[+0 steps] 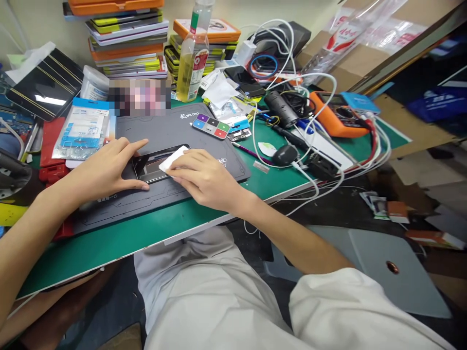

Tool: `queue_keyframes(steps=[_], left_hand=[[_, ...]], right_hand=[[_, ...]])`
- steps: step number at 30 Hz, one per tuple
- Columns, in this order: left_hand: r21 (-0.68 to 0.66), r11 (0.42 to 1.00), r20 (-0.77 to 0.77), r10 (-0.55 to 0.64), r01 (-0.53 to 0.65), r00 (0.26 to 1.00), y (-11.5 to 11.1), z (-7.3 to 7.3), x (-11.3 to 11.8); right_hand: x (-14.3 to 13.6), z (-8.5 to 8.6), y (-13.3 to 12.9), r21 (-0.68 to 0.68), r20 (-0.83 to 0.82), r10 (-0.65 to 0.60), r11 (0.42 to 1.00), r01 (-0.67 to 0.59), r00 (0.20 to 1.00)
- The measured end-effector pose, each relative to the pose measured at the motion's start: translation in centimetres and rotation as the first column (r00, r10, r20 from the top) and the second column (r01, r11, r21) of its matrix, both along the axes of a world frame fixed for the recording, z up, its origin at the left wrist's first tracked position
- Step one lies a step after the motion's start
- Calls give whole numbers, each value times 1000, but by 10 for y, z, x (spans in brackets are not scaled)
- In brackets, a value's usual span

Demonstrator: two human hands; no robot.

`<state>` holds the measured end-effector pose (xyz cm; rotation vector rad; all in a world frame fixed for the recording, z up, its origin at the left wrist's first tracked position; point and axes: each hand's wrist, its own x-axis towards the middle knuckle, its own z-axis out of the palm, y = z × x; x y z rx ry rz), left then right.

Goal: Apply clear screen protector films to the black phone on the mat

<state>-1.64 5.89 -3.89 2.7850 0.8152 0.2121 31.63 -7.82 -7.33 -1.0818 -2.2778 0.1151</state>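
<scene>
A dark, glossy smartphone (153,167) lies flat on the grey work mat (153,127), its glass reflecting light. My left hand (105,167) braces its left end, thumb along the near edge and fingers at the far side, index finger stretched out. Pinched in my right hand (207,180) is a folded white wipe (173,158), pressed to the right part of the phone's glass. My fingers and the wipe cover that part. Beyond the phone, a small panel with coloured squares (210,126) rests on the mat.
A bottle of yellow liquid (193,58) stands behind the mat. To the right lie an orange multimeter (337,114), white cables (330,80) and a black mouse-like object (285,155). Boxes are stacked (127,43) at the back. The green table's front edge (124,250) runs before my lap.
</scene>
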Motion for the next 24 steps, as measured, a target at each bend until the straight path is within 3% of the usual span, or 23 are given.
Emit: queue_keyframes(steps=[4,7,10,17,20,24], left_hand=[[21,1000,2,-15,15,1000,0,-2,1],[34,999,8,-19,19,1000,0,-4,1],[27,1000,10,-12,12,1000,-1,-4,1],[60,997,-7,-51,51,999,1,-2,-1],[62,997,0,-53,53,999,1,-1,-1],[61,997,-17,-47,48,999,-4,1,3]], right_hand=[[30,-7,-14,49,-8,-126,991,127,992],[44,-12,-18,78,-35,-148,986,151,988],[33,-14,-14,81,-52,-113,990,117,992],[-23,-5,1,87,5,53,995,-53,999],[-17,-3,-1,91,19,61,994,-63,998],[17,-2,-10,47,-2,-22,999,22,1000]])
